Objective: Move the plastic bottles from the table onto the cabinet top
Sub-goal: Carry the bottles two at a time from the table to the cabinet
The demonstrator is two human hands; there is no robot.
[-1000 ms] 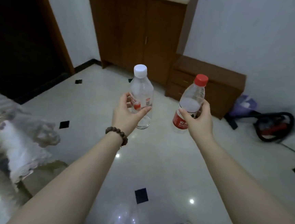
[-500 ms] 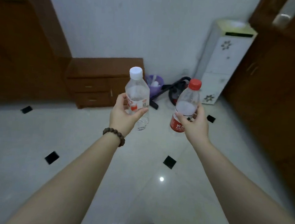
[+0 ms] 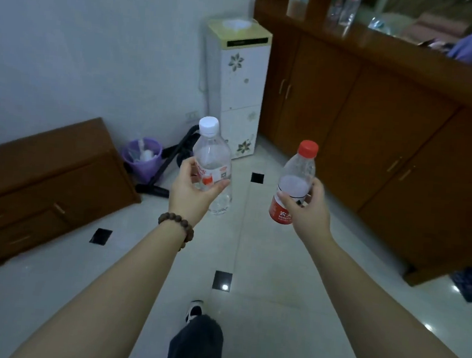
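1. Bottles are both in the air, one in each hand, so the step in hand looks like the carrying step: the table is not in view, and the cabinet stands ahead and to the right of the right hand.
2. Cabinet top lies well above and beyond the right hand; some clear bottles already stand on its far part, and a soft purple thing lies at its right end. The next move, as I judge, calls for walking closer and lifting both hands above the front edge before setting down.
3. Open floor is below and ahead of both hands, so there is room to walk. A low drawer unit sits well to the left of the left hand, and a water dispenser is beyond it.
4. Left hand is wrapped around the middle of the white-capped bottle, thumb and fingers pressing on the label.
5. Right hand pinches the red-capped bottle at its label, a little tilted to the right.
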